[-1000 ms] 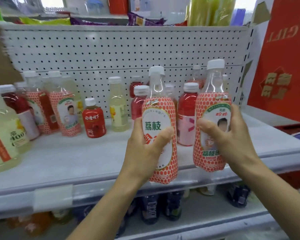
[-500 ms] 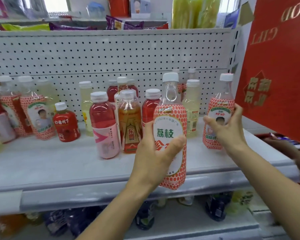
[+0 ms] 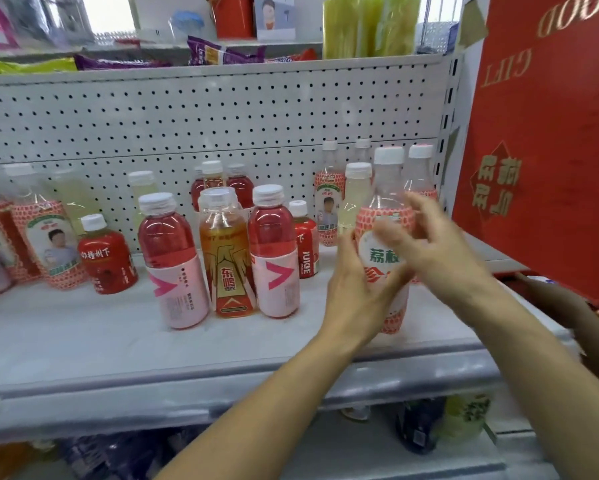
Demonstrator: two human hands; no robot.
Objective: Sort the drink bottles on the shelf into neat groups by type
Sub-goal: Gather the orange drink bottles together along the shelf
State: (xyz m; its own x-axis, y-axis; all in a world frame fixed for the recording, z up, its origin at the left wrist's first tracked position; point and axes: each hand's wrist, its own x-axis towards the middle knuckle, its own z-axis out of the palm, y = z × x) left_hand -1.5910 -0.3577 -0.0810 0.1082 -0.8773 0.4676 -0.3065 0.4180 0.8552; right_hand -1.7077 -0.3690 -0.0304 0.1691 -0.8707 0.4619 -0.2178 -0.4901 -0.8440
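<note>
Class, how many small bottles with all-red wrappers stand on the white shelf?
2. One small red bottle stands at the left, beside a portrait-labelled bottle; the second red bottle peeks from behind the right pink-labelled bottle. Others may be hidden.

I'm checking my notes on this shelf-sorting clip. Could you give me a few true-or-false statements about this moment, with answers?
1. The left hand grips a white-capped lychee bottle. True.
2. The amber bottle stands between two pink-labelled bottles. True.
3. The amber bottle lies on its side. False: it stands upright.
4. The right hand holds the small red juice bottle. False: that bottle stands untouched further left on the shelf. The right hand, blurred, holds nothing, its fingers spread in front of the lychee bottle.
</note>
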